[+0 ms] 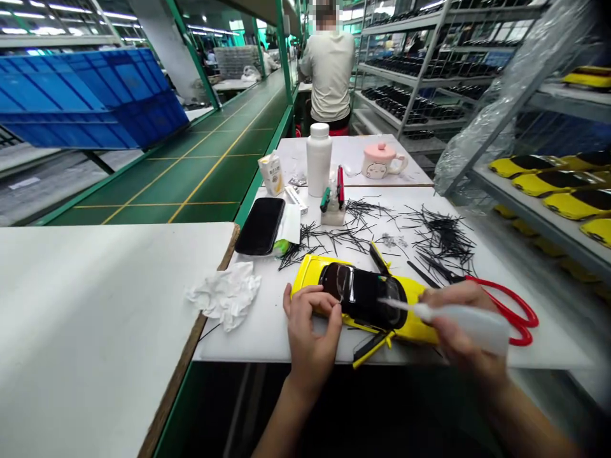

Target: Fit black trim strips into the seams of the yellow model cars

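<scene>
A yellow model car [305, 270] with a black roof lies crosswise near the table's front edge, both doors swung out. My left hand [312, 324] is over its left end, thumb and forefinger pinched together beside the windscreen. Whatever lies between those fingertips is too small to make out. In my right hand [465, 331] is a translucent squeeze bottle [482, 327], tilted so its thin nozzle points left over the black roof. Whether the tip touches the roof I cannot tell. Red-handled scissors [518, 302] lie beside and partly behind my right hand.
Black strips [443, 235] lie scattered behind the car. A crumpled tissue [229, 296], phone [260, 226], white bottle [319, 159] and pink-lidded mug [379, 162] stand around. A green conveyor [214, 152] runs left; shelves with yellow cars [548, 181] stand right. A person [329, 70] sits ahead.
</scene>
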`<move>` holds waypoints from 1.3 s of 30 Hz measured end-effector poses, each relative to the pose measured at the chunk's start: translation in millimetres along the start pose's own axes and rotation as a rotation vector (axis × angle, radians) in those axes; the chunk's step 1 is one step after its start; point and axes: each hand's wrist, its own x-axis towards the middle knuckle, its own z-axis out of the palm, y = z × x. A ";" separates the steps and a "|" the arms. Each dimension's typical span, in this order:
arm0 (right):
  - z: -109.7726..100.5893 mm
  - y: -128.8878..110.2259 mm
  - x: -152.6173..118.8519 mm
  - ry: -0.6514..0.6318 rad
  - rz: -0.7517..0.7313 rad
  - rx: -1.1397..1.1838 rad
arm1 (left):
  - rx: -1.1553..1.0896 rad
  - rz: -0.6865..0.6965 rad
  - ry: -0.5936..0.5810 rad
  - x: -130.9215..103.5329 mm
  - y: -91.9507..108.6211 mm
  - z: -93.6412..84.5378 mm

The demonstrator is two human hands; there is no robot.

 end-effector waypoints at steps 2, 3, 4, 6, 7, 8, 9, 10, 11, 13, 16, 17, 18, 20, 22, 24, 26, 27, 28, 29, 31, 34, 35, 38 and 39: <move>20.2 -6.4 -2.4 -0.089 -0.166 -0.018 | -0.009 0.002 -0.002 -1.7 1.1 -1.1; 27.0 -7.9 -0.9 -0.133 -0.215 -0.031 | -0.016 0.005 -0.003 -2.5 1.5 -1.9; 31.6 -8.8 1.5 -0.168 -0.234 -0.049 | -0.022 0.010 -0.004 -3.3 2.0 -2.7; 36.2 -10.0 6.7 -0.218 -0.223 -0.092 | -0.035 0.019 -0.004 -4.9 2.8 -4.0; 37.1 -10.5 8.5 -0.236 -0.220 -0.124 | -0.039 0.025 -0.003 -5.5 3.1 -4.5; 37.5 -10.9 9.5 -0.252 -0.226 -0.160 | -0.043 0.032 -0.001 -6.1 3.3 -4.8; 37.8 -11.4 9.8 -0.266 -0.237 -0.195 | -0.045 0.039 0.001 -6.5 3.5 -5.0; 38.2 -11.7 9.7 -0.278 -0.253 -0.224 | -0.048 0.044 0.001 -6.8 3.6 -5.1; 38.5 -12.1 9.2 -0.287 -0.269 -0.244 | -0.051 0.047 0.000 -7.1 3.6 -5.2; 39.2 -12.6 8.3 -0.305 -0.286 -0.273 | -0.055 0.045 -0.003 -7.2 3.3 -5.5; 39.4 -13.7 8.1 -0.323 -0.263 -0.298 | -0.057 0.043 -0.011 -7.2 2.8 -6.5; 39.3 -14.2 8.3 -0.327 -0.257 -0.302 | -0.057 0.043 -0.012 -7.3 2.8 -6.9; 39.2 -14.6 8.4 -0.329 -0.252 -0.301 | -0.057 0.041 -0.012 -7.3 2.7 -7.2; 39.0 -15.1 8.6 -0.324 -0.244 -0.291 | -0.062 0.037 -0.010 -7.4 2.7 -7.5; 39.0 -15.2 8.6 -0.316 -0.233 -0.282 | -0.071 0.034 -0.013 -7.5 2.6 -7.2; 39.0 -14.8 8.3 -0.311 -0.234 -0.276 | -0.075 0.030 -0.018 -7.4 2.5 -6.8; 39.0 -14.1 7.9 -0.314 -0.241 -0.278 | -0.074 0.027 -0.020 -7.2 2.5 -6.7; 38.9 -13.8 7.7 -0.314 -0.242 -0.280 | -0.074 0.026 -0.021 -7.0 2.5 -6.8; 38.8 -13.4 7.4 -0.315 -0.243 -0.282 | -0.075 0.025 -0.021 -6.8 2.6 -7.0; 38.6 -12.9 7.1 -0.319 -0.247 -0.283 | -0.076 0.026 -0.021 -6.7 2.8 -7.3; 38.4 -11.8 6.3 -0.323 -0.251 -0.285 | -0.077 0.025 -0.023 -6.4 3.1 -7.8; 38.3 -9.9 4.9 -0.322 -0.237 -0.277 | -0.071 0.022 -0.025 -6.4 3.2 -8.1; 38.3 -9.3 4.5 -0.318 -0.227 -0.270 | -0.067 0.021 -0.026 -6.5 3.2 -8.0; 38.0 -8.7 3.5 -0.312 -0.203 -0.245 | -0.058 0.021 -0.033 -7.0 2.9 -7.6; 38.0 -8.9 3.4 -0.312 -0.197 -0.240 | -0.056 0.020 -0.037 -7.2 2.9 -7.5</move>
